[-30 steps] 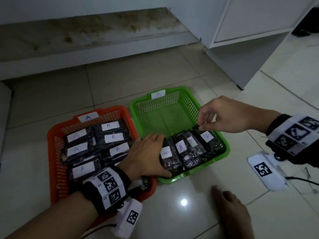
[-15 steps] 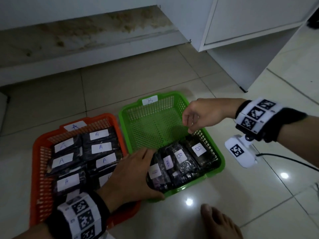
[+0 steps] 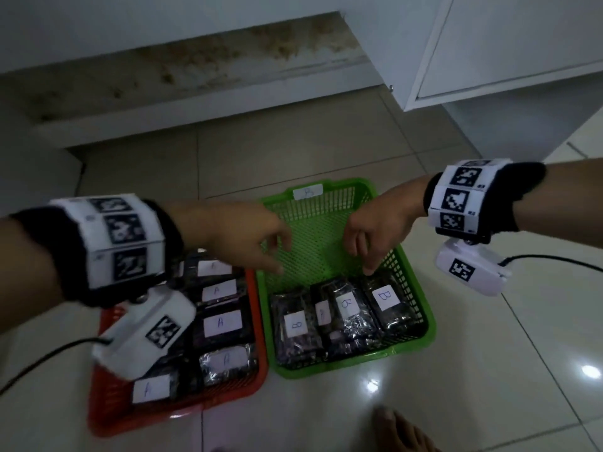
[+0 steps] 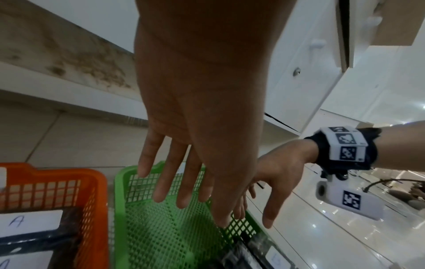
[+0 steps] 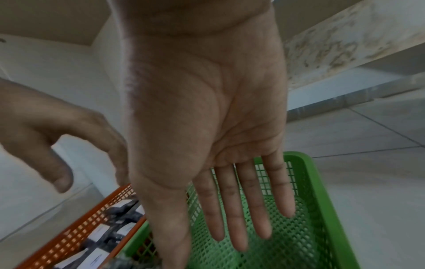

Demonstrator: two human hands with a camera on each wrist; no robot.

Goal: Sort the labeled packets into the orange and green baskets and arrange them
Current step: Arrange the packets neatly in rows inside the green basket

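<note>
The green basket (image 3: 421,324) carries a B tag and holds several dark packets labelled B (image 3: 385,298) in a row along its near side. Left of it, the orange basket (image 3: 254,383) is filled with packets labelled A (image 3: 222,322); one silvery packet (image 3: 225,362) there has a blurred label. My left hand (image 3: 261,246) hovers over the green basket's left rim, fingers straight and empty, as the left wrist view confirms (image 4: 181,182). My right hand (image 3: 372,243) hangs above the B packets, fingers relaxed and pointing down, holding nothing (image 5: 241,209).
Both baskets stand on a glossy tiled floor (image 3: 489,370). A white cabinet (image 3: 489,53) stands at the back right and a stained wall base (image 3: 195,60) runs behind. A bare foot (image 3: 398,432) shows at the bottom edge. Wrist camera cables trail from both arms.
My left hand has lifted off the B packets and the basket's front, moving up over the green basket. My right hand stays above the basket's right side. The head view has tilted and shifted.
</note>
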